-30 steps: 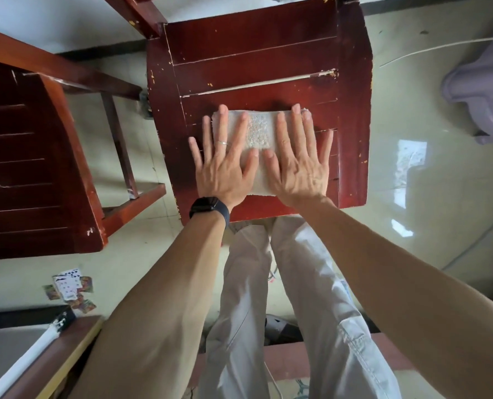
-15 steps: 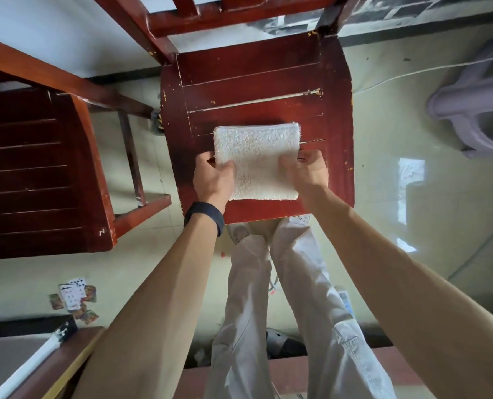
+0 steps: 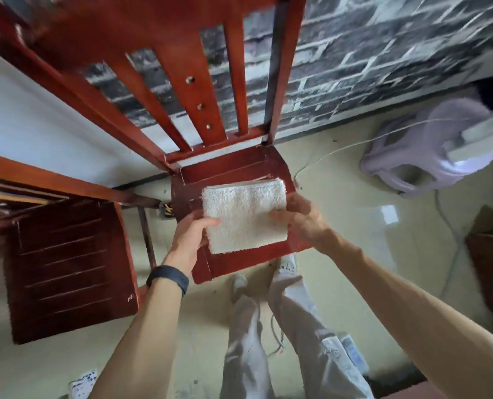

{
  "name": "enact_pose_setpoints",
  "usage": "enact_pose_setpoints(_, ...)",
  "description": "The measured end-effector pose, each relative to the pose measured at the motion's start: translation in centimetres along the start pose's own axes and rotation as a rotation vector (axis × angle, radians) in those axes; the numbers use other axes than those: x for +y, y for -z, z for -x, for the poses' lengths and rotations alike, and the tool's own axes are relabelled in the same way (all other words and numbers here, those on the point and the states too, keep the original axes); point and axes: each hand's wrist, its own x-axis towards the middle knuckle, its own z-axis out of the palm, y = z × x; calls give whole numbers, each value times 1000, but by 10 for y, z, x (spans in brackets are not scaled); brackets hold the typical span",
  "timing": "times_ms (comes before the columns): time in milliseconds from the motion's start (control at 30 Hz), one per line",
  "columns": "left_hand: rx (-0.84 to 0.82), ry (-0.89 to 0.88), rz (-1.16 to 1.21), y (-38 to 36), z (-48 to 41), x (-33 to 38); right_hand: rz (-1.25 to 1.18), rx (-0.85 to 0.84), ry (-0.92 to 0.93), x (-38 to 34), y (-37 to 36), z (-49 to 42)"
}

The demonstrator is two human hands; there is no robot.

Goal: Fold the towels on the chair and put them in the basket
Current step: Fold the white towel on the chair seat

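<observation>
Pale floor point(image 3: 340, 226) lies open right of the red chair point(image 3: 239, 165); a second chair point(image 3: 66, 269) crowds its left edge. Over the seat, the folded towel point(image 3: 245, 214) is pinched at its side edges by left grip point(image 3: 190, 237) and right grip point(image 3: 300, 217). A second ago both palms pressed it flat.

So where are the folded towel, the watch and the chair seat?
folded towel point(image 3: 244, 214), head view, middle of its top face.
watch point(image 3: 167, 279), head view, band on the left wrist.
chair seat point(image 3: 239, 263), head view, bare front edge.
</observation>
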Motion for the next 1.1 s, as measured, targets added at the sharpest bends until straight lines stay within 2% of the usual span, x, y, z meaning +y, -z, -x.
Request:
enact_pose_setpoints(200, -216, -196, -150, -22, 90, 110, -99, 107, 150, -90, 43, 109)
enact_pose_setpoints(400, -488, -404, -271, -74, 203, 205, -303, 376, 319, -139, 91, 229)
enact_pose_setpoints(600, -710, -595, -410, -150, 296, 260, -432, 623, 491, -168, 144, 339)
enact_pose_setpoints(700, -801, -678, -482, -196, 327, 267, -484, 741, 543, -164, 173, 387)
enact_pose_setpoints(833, -964, -690, -578, -268, 373, 261, -532, 906, 592, -138, 212, 446)
enact_pose_setpoints(1100, -1206, -638, -739, -437, 442, 184, -688, 1132, 570, -35, 306, 536)
